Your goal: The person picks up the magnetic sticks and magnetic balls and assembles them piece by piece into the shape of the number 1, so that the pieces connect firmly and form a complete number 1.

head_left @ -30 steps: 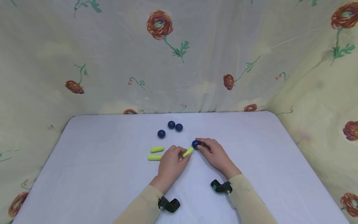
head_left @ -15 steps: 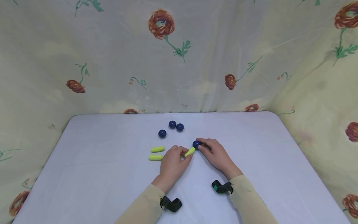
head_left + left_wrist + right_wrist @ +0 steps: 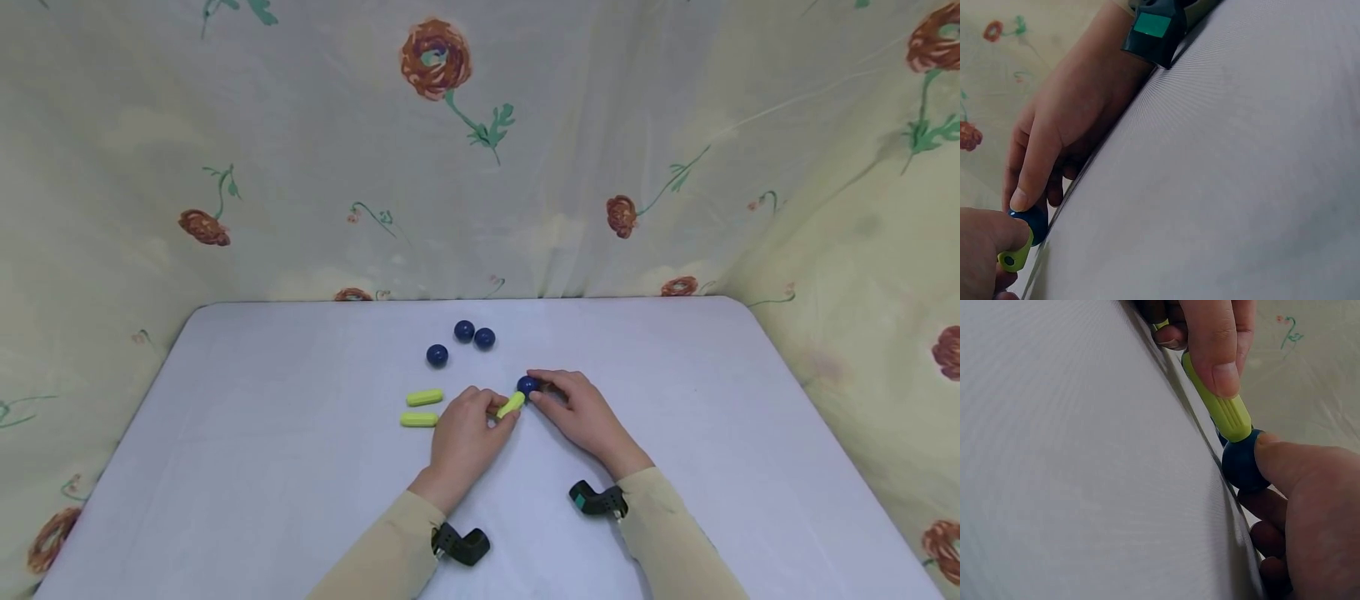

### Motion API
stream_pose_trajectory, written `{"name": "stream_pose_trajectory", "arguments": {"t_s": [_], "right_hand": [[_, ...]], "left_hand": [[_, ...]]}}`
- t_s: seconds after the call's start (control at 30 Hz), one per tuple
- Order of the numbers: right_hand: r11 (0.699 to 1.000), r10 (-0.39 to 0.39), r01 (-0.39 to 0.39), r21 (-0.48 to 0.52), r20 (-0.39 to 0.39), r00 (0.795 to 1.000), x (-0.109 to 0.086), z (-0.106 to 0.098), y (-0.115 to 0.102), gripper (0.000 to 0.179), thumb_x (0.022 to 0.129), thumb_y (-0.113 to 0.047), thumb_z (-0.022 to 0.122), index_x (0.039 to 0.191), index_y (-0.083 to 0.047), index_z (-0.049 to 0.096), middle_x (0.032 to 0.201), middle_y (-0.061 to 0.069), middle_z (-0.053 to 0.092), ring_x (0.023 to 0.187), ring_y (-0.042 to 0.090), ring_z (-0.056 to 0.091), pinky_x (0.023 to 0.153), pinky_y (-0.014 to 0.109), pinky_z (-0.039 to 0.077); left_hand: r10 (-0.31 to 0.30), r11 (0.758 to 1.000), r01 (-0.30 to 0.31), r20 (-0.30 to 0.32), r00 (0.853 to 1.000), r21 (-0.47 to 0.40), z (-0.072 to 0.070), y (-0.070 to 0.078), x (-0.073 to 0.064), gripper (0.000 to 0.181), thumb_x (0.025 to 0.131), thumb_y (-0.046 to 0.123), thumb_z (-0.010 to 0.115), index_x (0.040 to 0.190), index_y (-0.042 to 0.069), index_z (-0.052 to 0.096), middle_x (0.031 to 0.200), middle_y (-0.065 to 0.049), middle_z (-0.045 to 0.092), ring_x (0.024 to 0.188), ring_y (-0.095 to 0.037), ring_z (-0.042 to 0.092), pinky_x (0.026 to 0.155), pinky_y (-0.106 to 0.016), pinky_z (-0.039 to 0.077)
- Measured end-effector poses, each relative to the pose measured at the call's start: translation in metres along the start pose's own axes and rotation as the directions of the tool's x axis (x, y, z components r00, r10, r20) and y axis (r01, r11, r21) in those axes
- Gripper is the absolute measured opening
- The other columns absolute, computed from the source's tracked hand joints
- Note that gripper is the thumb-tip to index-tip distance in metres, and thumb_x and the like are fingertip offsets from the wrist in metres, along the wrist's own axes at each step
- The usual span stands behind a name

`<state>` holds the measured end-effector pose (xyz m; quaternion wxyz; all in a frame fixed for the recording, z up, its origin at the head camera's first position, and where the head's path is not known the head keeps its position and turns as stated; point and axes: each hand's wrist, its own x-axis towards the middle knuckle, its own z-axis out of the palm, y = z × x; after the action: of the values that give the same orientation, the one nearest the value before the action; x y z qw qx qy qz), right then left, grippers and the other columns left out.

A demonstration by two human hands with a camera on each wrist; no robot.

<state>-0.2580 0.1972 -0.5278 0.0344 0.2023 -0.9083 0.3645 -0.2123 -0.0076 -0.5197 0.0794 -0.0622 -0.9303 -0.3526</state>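
Note:
My left hand pinches a yellow-green rod with rounded, grooved ends; a dark round spot shows on its near end in the left wrist view. Between thumb and fingers, my right hand grips a dark blue ball. The rod's far end meets the ball's side. Two more yellow-green rods, an upper rod and a lower rod, lie just left of my left hand. The lower rod's right end sits right at that hand's edge.
Behind the hands are three loose blue balls: a left ball, a middle ball and a right ball. They stand on the white table. A flowered curtain hangs behind the table and at its sides.
The rod in my left hand tilts slightly differently and has come up against the ball. Both hands otherwise keep their grip; the whole head view has shifted slightly.

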Motion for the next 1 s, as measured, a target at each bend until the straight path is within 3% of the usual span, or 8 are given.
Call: {"name": "stream_pose_trajectory", "arguments": {"t_s": [0.73,1.0], "right_hand": [[1.000,0.021,-0.021,0.000,0.016,1.000,0.0013,-0.0013,-0.0029,0.038,0.099,-0.038,0.061,0.133,-0.022,0.063,0.125,-0.001,0.064,0.115,0.020,0.055,0.096,0.047,0.044],[1.000,0.007,-0.007,-0.009,0.014,1.000,0.0013,-0.0009,-0.0017,0.042,0.099,-0.043,0.058,0.135,-0.022,0.062,0.129,0.001,0.063,0.117,0.022,0.056,0.097,0.048,0.044]], "left_hand": [[-0.002,1.000,0.002,0.012,1.000,0.025,0.0001,0.0003,-0.0011,0.028,0.089,0.043,0.072,0.101,0.017,0.074,0.083,0.010,0.056,0.066,-0.006,0.049,0.059,-0.023,0.042],[0.003,1.000,-0.003,0.010,1.000,0.024,0.0010,-0.0007,-0.0011,0.029,0.090,0.044,0.072,0.101,0.018,0.074,0.083,0.010,0.056,0.066,-0.006,0.049,0.060,-0.023,0.042]]}}
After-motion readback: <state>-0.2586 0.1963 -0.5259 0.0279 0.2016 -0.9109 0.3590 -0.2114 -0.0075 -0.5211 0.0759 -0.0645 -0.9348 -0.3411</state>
